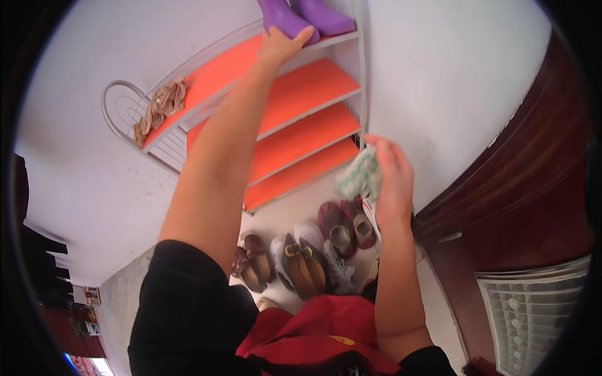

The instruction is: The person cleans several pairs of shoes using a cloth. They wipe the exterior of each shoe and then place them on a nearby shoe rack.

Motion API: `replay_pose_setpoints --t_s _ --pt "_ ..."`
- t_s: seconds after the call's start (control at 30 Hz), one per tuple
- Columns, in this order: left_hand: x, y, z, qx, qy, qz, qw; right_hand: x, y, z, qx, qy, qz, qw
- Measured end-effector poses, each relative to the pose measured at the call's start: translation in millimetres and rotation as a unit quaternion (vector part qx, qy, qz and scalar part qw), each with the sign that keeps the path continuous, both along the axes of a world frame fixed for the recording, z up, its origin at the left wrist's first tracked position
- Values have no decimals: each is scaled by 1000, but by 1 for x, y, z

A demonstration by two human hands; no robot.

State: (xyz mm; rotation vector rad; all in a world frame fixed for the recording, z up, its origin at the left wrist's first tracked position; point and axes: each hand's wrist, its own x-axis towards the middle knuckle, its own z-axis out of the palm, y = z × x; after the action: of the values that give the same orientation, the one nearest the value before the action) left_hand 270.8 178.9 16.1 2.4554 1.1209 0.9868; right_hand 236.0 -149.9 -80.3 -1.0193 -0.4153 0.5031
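Observation:
At the top of the shoe rack, my left hand [285, 45] grips the toe of a purple rain boot [287, 17], thumb along its right side and the other fingers partly hidden. A second purple rain boot [327, 19] stands beside it on the right. Lower and to the right, my right hand [394, 178] is closed on a crumpled pale green and white cloth [360, 178]. Motion blurs the cloth and the fingertips a little. The rack has several orange shelves [307, 94] in a grey metal frame.
A crumpled brown cloth [162, 103] lies at the left end of the top shelf. Several pairs of shoes, among them black buckled shoes [304, 269] and dark red shoes [337, 229], stand on the floor before me. A dark red wooden door [501, 207] is at right.

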Motion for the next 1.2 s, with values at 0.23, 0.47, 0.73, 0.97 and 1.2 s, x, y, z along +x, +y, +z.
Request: replay_pose_setpoints --t_s 0.23,0.47,0.73,0.97,1.2 --pt "-87 -103 -41 112 -33 -258 959 28 -29 -12 153 92 71 981" --pt "-245 -167 -250 -340 -47 -172 923 29 -36 -8 126 81 -6 989" --pt "-364 -292 -411 -668 -161 87 722 18 -36 -7 96 128 -28 987" --pt "-341 -305 -448 -614 -77 136 773 10 -27 -7 84 157 -23 984" --pt "-293 -289 -420 -608 -133 199 757 14 -35 -5 76 157 -31 984"
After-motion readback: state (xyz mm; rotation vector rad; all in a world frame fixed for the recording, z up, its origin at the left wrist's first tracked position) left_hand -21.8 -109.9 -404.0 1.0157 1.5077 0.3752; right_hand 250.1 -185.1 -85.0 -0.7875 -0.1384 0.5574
